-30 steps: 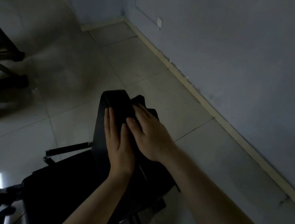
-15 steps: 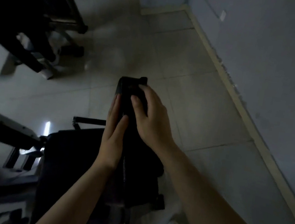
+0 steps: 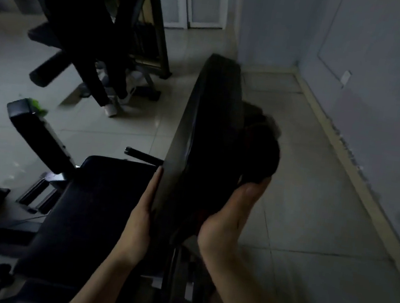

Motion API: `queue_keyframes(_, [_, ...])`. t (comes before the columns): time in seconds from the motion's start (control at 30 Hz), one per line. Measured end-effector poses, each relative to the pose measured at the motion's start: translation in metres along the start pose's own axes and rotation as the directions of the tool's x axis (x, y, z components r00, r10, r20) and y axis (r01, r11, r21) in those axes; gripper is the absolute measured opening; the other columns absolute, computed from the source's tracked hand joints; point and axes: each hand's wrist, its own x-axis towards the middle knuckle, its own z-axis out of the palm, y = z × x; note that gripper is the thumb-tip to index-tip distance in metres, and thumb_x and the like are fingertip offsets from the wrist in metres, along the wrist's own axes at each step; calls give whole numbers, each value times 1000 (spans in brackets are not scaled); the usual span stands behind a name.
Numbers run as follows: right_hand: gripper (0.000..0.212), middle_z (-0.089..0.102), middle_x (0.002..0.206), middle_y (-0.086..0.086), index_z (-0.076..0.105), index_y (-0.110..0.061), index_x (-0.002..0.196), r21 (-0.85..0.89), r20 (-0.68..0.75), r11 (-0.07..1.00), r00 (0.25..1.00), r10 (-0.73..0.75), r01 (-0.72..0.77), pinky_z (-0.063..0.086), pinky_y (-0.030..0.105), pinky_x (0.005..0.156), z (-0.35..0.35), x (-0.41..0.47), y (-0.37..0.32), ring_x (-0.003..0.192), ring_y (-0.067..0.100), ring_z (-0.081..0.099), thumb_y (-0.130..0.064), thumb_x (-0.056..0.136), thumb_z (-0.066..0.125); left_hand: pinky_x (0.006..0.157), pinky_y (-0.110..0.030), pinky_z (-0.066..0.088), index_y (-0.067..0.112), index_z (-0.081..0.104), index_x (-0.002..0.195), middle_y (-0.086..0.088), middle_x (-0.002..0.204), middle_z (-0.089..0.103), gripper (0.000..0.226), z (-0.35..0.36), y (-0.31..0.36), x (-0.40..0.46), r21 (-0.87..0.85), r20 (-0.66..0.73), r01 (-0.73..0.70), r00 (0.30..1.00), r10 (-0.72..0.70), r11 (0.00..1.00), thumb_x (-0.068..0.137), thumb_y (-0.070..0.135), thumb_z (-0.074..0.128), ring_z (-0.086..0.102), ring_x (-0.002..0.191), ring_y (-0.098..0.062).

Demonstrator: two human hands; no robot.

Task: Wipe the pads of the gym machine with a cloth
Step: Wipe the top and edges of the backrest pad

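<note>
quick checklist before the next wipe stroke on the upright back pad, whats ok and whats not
1. Left hand steadies the back pad by its left edge: ok.
2. Right hand has a grip on the dark cloth: ok.
3. Cloth lies against the pad's right side: ok.
4. Cloth clean enough: cannot tell, too dark.
5. Seat pad wiped: cannot tell.

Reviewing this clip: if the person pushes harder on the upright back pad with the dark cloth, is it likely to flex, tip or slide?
Probably not much. The back pad looks like a thick, stiff slab fixed above the seat pad, so it likely holds shape. The left hand lies flat along its near edge, bracing it. The cloth, bunched and floppy under the right hand, should conform rather than skid.
</note>
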Motion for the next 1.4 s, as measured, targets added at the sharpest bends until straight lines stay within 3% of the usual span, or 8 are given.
queue_keyframes(0.1, [40,40,141,-23,33,-57,131,101,-23,988,993,-117,119,33,24,109,1,-3,21,134,5,37,-62,92,25,79,-7,47,24,28,145,4,136,50,96,-5,-26,-5,-26,-2,-35,999,35,999,63,74,36,58,108,8])
queue_keyframes(0.3, [41,41,126,-44,33,-55,127,148,50,970,978,-203,193,35,6,95,-5,-69,102,122,-13,41,-66,88,26,82,-11,46,14,41,138,0,129,55,111,-17,-73,-1,49,-2,-302,953,303,952,54,86,52,48,118,3])
queue_keyframes(0.47, [54,39,145,-6,28,-59,133,56,99,998,995,-28,22,33,47,109,-19,-132,194,135,14,38,-78,83,27,86,0,38,47,37,127,41,123,51,70,-17,-89,2,12,33,-466,884,466,885,66,72,60,43,119,19])
queue_keyframes(0.7, [44,44,140,-14,34,-62,127,117,78,993,996,-32,23,38,37,108,-16,-125,170,130,2,42,-73,85,28,102,-15,41,32,37,141,13,140,48,68,-21,-120,0,40,-78,-438,895,439,898,80,60,50,47,123,6])
queue_keyframes(0.9, [42,43,125,-18,34,-18,141,316,-8,922,973,-232,223,31,3,95,-5,-17,81,114,-14,42,-26,101,26,111,-48,35,28,41,140,-1,138,53,83,-19,-121,-8,44,-52,-328,942,330,944,74,77,49,49,129,-19])
queue_keyframes(1.03, [38,34,131,-33,27,-41,136,253,74,943,967,-243,218,30,14,106,-12,-65,133,126,-14,34,-37,98,28,107,-52,38,18,49,134,-8,129,60,102,-13,-127,-3,98,-216,-369,899,381,924,60,89,47,54,123,-23])
queue_keyframes(1.27, [42,28,152,-1,18,-55,138,-109,134,994,991,-14,29,23,5,105,-33,-199,252,136,-8,24,-56,96,19,69,-44,43,-2,47,116,-3,77,57,86,-9,-137,6,265,-354,-415,797,488,870,69,69,37,47,77,-33])
queue_keyframes(1.4, [38,41,143,-11,30,-53,135,-5,28,1000,1000,-2,2,31,12,105,-23,-182,224,132,-1,36,-49,98,25,78,-53,43,-2,46,119,-31,104,55,86,-7,-136,3,260,-354,-414,800,485,872,69,68,36,48,96,-52])
